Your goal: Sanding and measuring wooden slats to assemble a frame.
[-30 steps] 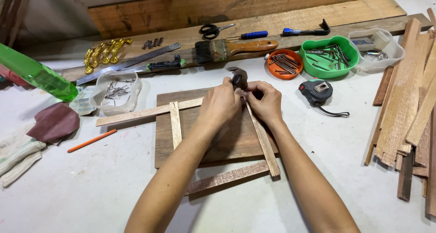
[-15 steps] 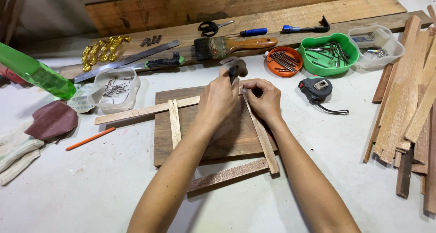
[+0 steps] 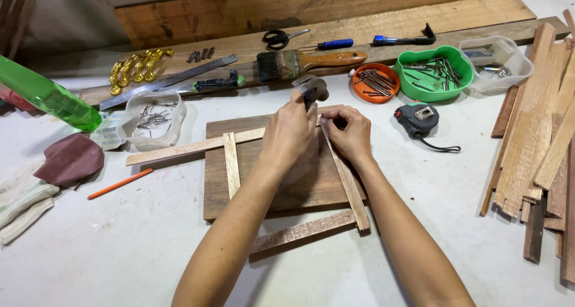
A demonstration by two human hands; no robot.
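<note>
Hands meeting over a dark square wooden board (image 3: 281,181) on the white table (image 3: 90,253): left hand (image 3: 291,132) closed around a steel-headed hammer (image 3: 311,89); right hand (image 3: 348,133) pinching atop a thin diagonal wooden strip (image 3: 350,187).

Left hand (image 3: 291,130) grips hammer (image 3: 311,89) near head, above top edge of dark wooden board (image 3: 269,184) on desk (image 3: 120,253). Right hand (image 3: 348,132) pinches top of slanted wood strip (image 3: 347,181), fingertips beside hammer. Long pale strip (image 3: 191,147) crosses board's upper left; short strip (image 3: 232,164) upright on it. Orange bowl (image 3: 375,82), green bowl (image 3: 435,72), tape measure (image 3: 417,119) behind right hand
</note>
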